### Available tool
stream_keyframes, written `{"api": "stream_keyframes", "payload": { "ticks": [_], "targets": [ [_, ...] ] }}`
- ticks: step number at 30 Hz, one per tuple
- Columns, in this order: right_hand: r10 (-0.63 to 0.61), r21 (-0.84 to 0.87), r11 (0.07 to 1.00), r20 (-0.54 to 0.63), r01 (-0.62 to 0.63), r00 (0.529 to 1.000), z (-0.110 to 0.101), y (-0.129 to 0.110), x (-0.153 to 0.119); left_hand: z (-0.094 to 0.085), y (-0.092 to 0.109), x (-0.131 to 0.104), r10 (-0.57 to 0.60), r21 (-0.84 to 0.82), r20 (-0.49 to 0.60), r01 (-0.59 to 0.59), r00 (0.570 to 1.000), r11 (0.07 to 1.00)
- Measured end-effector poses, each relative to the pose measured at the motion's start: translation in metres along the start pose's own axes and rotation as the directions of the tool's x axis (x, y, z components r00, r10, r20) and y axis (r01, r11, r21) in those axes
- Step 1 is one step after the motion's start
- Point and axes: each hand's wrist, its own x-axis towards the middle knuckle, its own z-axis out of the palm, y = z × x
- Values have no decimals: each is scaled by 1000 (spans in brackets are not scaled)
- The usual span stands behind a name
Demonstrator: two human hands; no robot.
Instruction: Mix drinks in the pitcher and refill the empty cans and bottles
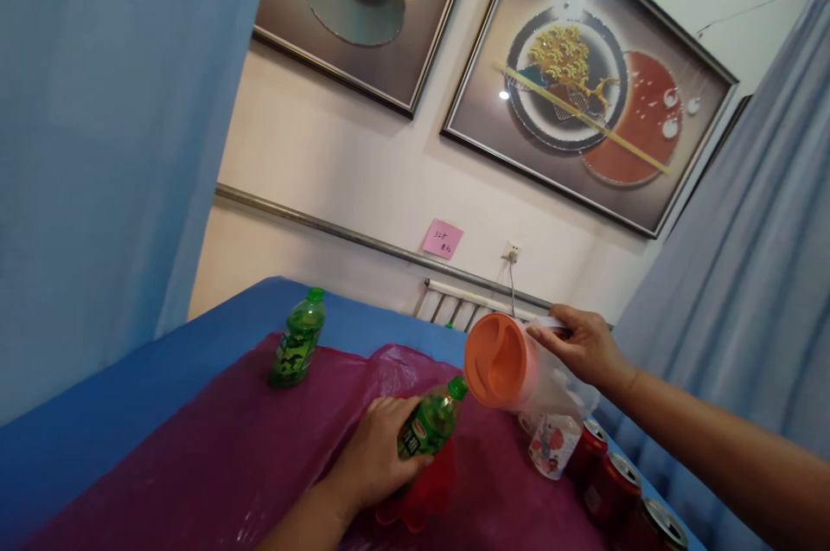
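My left hand (379, 453) is wrapped round a green bottle (431, 423) with a green cap, tilted to the right above a red scalloped dish (415, 508). My right hand (587, 345) grips the handle of a clear pitcher (541, 374), which is tipped on its side. Its orange lid (496, 361) faces left, close to the bottle's cap. Under the pitcher is a clear cup with a printed pattern (554, 445). A second green bottle (298, 339) stands upright at the left on the purple plastic sheet (226, 438).
Several red cans (613, 489) line the right edge of the blue-covered table (97, 421). Blue curtains (745, 274) hang on both sides. Behind are a wall rail (343, 233), a radiator (447, 304), a socket with a cord and framed pictures (584, 92).
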Motion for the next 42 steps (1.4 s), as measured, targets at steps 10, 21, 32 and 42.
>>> {"api": "stream_keyframes", "payload": {
  "ticks": [10, 21, 32, 42],
  "targets": [
    [-16, 3, 1000, -7, 16, 1000, -2, -4, 0, 0, 1, 0, -9, 5, 14, 9, 1000, 1000],
    [-3, 34, 999, -12, 3, 1000, 0, -2, -2, 0, 0, -1, 0, -8, -11, 0, 1000, 1000],
    [73, 98, 993, -21, -70, 997, 8, 6, -10, 5, -7, 0, -3, -2, -40, 3, 999, 1000],
    [402, 356, 868, -93, -347, 911, 35, 19, -30, 3, -6, 2, -1, 5, -53, 2, 999, 1000]
  ]
}}
